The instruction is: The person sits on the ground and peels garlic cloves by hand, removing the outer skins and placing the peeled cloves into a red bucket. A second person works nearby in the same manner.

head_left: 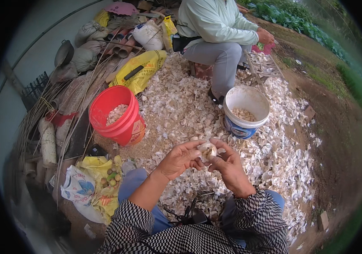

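Note:
Between my two hands, above my knees, is a pale garlic bulb (207,150) with a brownish, opened side. My left hand (180,158) grips its left side with thumb and fingers. From the right, my right hand (228,166) pinches the same bulb, its fingers over the top and thumb in front. Beyond my hands to the right stands a white bucket (247,100) with a blue lower part, holding peeled cloves (243,114). A red bucket (112,112) at the left holds more pale cloves (117,113).
Garlic skins (181,101) cover the ground around both buckets. Ahead sits a person (221,25) in a light top beside a wooden stool (265,67). Sacks, poles and a yellow bag (140,70) lie along the left wall. Round fruits (112,178) rest on yellow plastic near my left knee.

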Available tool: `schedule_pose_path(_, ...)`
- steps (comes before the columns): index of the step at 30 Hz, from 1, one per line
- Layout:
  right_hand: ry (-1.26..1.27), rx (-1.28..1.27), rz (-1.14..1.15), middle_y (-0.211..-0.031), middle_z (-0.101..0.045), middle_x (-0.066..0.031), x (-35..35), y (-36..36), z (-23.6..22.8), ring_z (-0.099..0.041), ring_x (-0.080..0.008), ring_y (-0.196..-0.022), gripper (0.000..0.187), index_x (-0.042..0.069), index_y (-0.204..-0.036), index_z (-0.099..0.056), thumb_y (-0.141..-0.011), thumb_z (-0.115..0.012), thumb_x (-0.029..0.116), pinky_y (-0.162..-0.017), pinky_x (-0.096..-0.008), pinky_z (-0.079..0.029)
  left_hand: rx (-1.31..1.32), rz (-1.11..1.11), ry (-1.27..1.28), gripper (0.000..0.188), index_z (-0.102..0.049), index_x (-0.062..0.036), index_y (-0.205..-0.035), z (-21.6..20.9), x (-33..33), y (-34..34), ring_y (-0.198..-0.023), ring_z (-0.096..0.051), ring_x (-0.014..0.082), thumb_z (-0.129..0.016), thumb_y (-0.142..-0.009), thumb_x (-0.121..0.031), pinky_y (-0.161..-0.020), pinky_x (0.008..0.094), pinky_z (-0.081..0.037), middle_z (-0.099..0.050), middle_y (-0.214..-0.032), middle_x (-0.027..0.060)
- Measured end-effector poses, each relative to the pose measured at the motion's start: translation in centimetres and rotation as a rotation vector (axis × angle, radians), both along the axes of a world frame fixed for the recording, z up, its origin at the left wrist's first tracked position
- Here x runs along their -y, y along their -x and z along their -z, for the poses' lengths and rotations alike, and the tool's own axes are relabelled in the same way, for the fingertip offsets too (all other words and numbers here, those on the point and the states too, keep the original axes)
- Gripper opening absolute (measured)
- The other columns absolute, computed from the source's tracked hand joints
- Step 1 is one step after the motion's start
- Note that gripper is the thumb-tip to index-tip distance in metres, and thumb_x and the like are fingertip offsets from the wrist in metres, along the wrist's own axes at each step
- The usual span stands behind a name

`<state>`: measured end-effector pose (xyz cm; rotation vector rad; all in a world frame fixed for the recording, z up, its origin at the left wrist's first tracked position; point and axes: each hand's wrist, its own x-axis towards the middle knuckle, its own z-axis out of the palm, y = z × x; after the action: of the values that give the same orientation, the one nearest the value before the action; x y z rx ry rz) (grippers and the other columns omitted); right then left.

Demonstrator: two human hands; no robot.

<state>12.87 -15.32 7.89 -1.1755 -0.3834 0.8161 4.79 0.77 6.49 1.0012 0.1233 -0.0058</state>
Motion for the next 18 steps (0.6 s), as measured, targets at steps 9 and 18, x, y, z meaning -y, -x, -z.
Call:
schedule_pose_path(9, 0.236, 0.327, -0.086, -0.060, -0.053, -0.0014, -3.0, 2.0, 3.2, -0.048, -0.0070, -0.056, 0.045, 0.003, -0.122, -0.045, -0.080, -0.058, 0.007, -0.054, -0.0221, -0.040, -0.079, -0.250, 0.144, 0.036, -0.049, 0.0015, -0.118, 4.0, 0.1, 2.4, -0.064, -0.055, 0.0082, -0.056, -0.084, -0.009, -0.055, 0.0196, -0.047, -0.060, -0.090, 0.0062)
schedule_pose_path(18, 0.263, 0.298, -0.122, -0.093, -0.057, -0.0109, -3.9, 2.4, 4.3, -0.058, -0.0141, -0.074, 0.038, -0.001, -0.114, -0.047, -0.077, -0.056, 0.003, -0.065, -0.0260, -0.046, -0.204, -0.337, 0.265, 0.030, -0.048, -0.0028, -0.111, 4.3, 0.5, 3.0, -0.065, -0.054, 0.0096, -0.052, -0.081, -0.004, -0.053, 0.0206, -0.043, -0.059, -0.093, 0.0066)
